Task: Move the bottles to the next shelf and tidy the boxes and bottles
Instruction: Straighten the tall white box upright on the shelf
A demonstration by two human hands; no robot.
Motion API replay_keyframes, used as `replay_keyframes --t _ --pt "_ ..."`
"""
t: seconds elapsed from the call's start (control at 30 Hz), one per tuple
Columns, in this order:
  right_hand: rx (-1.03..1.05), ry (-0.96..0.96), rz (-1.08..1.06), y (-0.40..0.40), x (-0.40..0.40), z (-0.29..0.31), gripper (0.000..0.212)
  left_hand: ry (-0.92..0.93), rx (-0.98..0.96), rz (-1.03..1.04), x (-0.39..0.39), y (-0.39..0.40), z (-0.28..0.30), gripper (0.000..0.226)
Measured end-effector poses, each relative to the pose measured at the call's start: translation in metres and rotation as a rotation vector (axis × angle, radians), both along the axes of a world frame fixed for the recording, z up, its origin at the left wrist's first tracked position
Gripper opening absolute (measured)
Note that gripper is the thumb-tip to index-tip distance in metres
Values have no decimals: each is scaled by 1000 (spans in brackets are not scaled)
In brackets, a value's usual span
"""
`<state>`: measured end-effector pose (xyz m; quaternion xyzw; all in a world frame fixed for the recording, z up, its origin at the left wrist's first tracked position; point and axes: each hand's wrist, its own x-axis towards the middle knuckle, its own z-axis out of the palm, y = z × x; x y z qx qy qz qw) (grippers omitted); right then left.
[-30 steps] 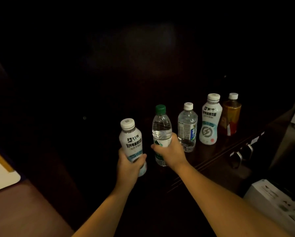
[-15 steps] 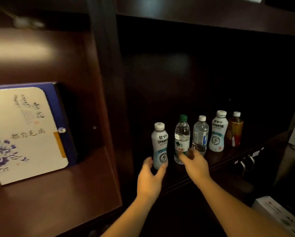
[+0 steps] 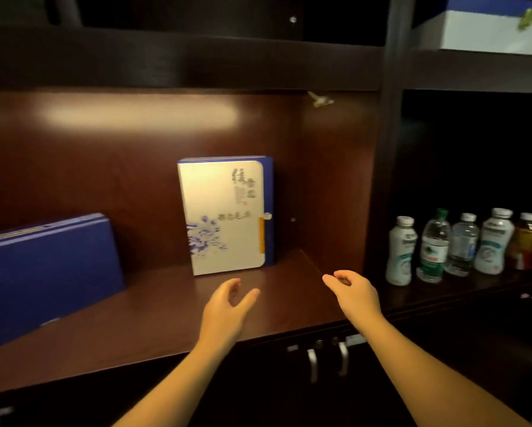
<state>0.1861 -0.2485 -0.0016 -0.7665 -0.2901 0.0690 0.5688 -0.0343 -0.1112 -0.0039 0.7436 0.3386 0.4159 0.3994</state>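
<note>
- Nearest the camera, both forearms reach forward over the front edge of the lit shelf. A second ago each hand gripped a bottle in the dark bay; half a second ago they had let go; now both hang empty in front of the left bay.
- The left hand has its fingers loosely spread and curled, holding nothing. The right hand is likewise empty, thumb and fingers apart in a relaxed curl.
- In the cabinet front below the shelf, two metal door handles show between the wrists.
- The view has swung left, so the five bottles now stand upright in a row on the next shelf at the right, close together. The bottle step looks done; the boxes appear to be next.
- Just beyond the hands, a white-and-blue box stands upright near the bay's right wall. Its cover carries brush-style characters and a blue floral print, too blurred to read.
- At far left a blue box leans tilted against the back panel.
- Bottle labels are blurred; no brand can be read. One has a green cap, one holds amber liquid.
- Top right, a white box sits on the upper shelf.
</note>
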Motion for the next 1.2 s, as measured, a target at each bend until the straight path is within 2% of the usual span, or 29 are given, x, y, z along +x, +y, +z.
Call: replay_keyframes --t 0.07,0.17,0.3,0.43,0.6,0.7,0.8,0.87,1.0,1.2 --pt "-12 -14 50 28 -18 2 48 59 40 117 -44 38 4 57" --pt "-12 -14 96 72 -32 2 53 73 -1 235 -90 88 6 67" --pt "13 7 108 126 -18 -5 63 35 -56 286 -100 136 2 77" --pt "42 52 122 183 20 -17 76 30 -97 252 -69 188 -10 82" --pt "52 117 192 261 75 -32 92 69 -163 177 -3 264 -26 99" --pt "98 146 301 304 99 -39 79 74 -202 190 36 305 -37 112" --pt "151 219 362 333 114 -46 79 38 -282 140 60 333 -48 120" --pt "187 275 404 343 123 -51 77 45 -314 105 68 342 -53 113" --pt "70 280 535 339 136 -65 71 29 -382 -16 82 345 -65 70" --pt "70 280 513 327 129 -75 55 -81 -369 8 85 331 -74 54"
